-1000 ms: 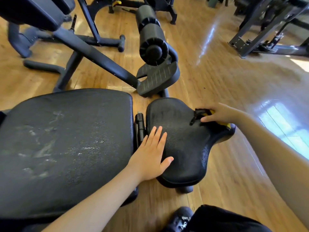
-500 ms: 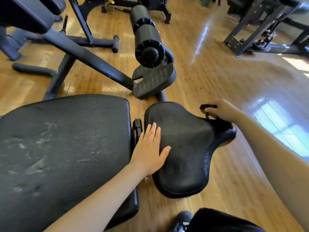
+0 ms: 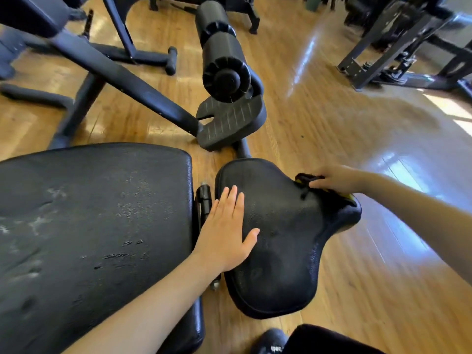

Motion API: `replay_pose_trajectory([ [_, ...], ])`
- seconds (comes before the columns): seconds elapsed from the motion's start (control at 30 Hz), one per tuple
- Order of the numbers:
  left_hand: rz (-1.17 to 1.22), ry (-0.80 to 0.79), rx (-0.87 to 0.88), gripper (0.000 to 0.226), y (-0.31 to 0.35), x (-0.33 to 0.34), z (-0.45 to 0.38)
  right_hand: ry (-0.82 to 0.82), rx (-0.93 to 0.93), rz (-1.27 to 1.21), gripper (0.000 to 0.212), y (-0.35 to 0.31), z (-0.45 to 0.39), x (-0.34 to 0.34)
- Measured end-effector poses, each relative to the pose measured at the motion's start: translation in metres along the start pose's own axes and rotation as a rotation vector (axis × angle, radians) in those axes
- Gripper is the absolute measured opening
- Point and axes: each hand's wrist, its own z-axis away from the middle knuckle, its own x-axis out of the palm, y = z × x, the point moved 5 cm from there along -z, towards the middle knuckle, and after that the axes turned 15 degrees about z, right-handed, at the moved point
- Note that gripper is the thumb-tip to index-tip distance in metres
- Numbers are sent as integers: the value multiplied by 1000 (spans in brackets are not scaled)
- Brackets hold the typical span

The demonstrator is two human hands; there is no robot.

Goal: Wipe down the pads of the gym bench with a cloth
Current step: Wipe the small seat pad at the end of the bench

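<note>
The left hand (image 3: 224,233) lies flat on the small seat pad (image 3: 278,241), fingers straight and together, thumb spread toward 3 o'clock; this grip is apart and holds nothing. It covers the pad's edge at 9 o'clock, just beside the black hinge pin (image 3: 204,203) in the gap between the two pads.

The right hand (image 3: 337,178) rests on the seat pad's corner at 2 o'clock, its fingers curled over a dark cloth (image 3: 306,178). A bit of yellow shows at the cloth's edge, toward 4 o'clock from the hand. The cloth lies bunched under and just ahead of the fingers, touching the pad, with a loose end trailing toward the pad's middle. This grip is clamped on the cloth.

The large back pad (image 3: 94,226) fills the frame at 9 o'clock, its skin scuffed and flaked with pale marks. At 12 o'clock from the seat pad stand a ribbed footplate (image 3: 229,123) and a foam roller (image 3: 222,57) on a dark frame. The floor (image 3: 357,123) is glossy wood. A dark shoe (image 3: 268,343) shows at 6 o'clock.
</note>
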Motion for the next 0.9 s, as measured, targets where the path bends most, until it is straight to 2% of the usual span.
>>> replay_pose_trajectory([
  [0.07,-8,7,-10,77,-1,1,-2,-36,19,90,19,21,-2,-11],
  [0.13,-7,8,-7,77,-2,2,-2,46,105,34,22,26,-14,-27],
  [0.23,-5,13,-8,77,-1,1,-1,270,189,-347,26,0,-39,-29],
  [0.27,-3,11,-11,77,0,1,-1,298,190,-465,27,-15,-48,-23],
  [0.33,-3,5,-7,77,1,0,0,273,156,-545,33,-42,-64,-9],
  [0.43,3,6,0,76,-1,0,0,214,101,-467,39,-62,-69,-1],
  [0.7,1,19,24,84,-2,2,0,86,-48,-62,26,-14,-15,8],
  [0.9,17,20,12,81,-3,2,-1,5,13,-144,27,14,5,-3],
])
